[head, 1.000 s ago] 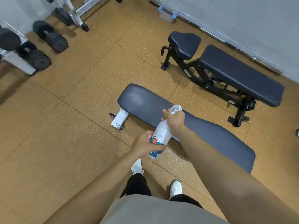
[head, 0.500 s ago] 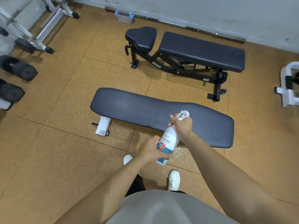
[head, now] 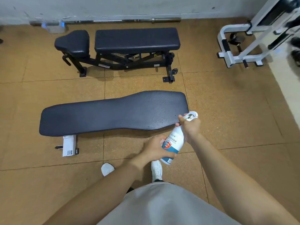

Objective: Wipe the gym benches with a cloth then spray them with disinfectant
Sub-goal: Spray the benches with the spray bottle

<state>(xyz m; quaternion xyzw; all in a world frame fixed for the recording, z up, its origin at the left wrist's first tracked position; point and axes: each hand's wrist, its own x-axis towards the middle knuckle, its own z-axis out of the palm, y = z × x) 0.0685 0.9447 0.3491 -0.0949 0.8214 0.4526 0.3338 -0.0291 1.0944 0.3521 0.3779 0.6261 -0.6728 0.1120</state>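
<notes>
The left hand (head: 155, 148) grips the spray bottle (head: 174, 142) by its body to steady it while the right hand (head: 190, 125) clasps the trigger head, seemingly aiming at the right end of the near gym bench (head: 113, 115).

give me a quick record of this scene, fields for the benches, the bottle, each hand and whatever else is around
flat bench: nearest, dark pad, lying across the view
adjustable bench: behind it, by the wall
spray bottle: white, blue label, tilted, at the flat bench's right end
left hand: grips the bottle's body
right hand: grips its neck at the trigger
other: barbell along the wall; white rack far right
</notes>
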